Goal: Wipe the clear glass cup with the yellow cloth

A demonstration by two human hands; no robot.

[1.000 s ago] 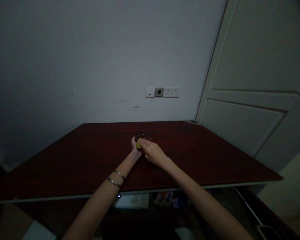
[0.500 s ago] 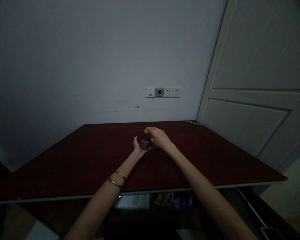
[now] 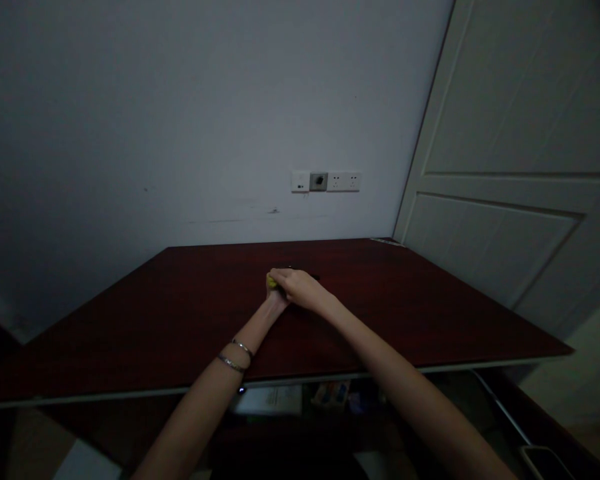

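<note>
My right hand [image 3: 303, 289] is closed on a small yellow piece [image 3: 272, 282] that sticks out past its fingertips; whether it is sponge or cloth I cannot tell. Right behind and below it is my left hand [image 3: 276, 303], largely covered, its wrist tilted up from the tabletop. The round, dark, see-through glass vessel in my left hand is almost wholly hidden by my right hand. Both hands meet over the middle of the dark red table [image 3: 190, 313]. Two metal bangles [image 3: 234, 357] circle my left forearm.
Behind the table is a pale wall with a row of sockets [image 3: 326, 182]. A white panelled door [image 3: 500, 200] stands to the right. Under the table edge, a shelf holds a white flat item [image 3: 273, 400] and a colourful box [image 3: 331, 395]. The light is dim.
My right hand has moved left and slightly down with the yellow piece, across the mouth of the glass vessel. It now covers the vessel and much of my left hand.
</note>
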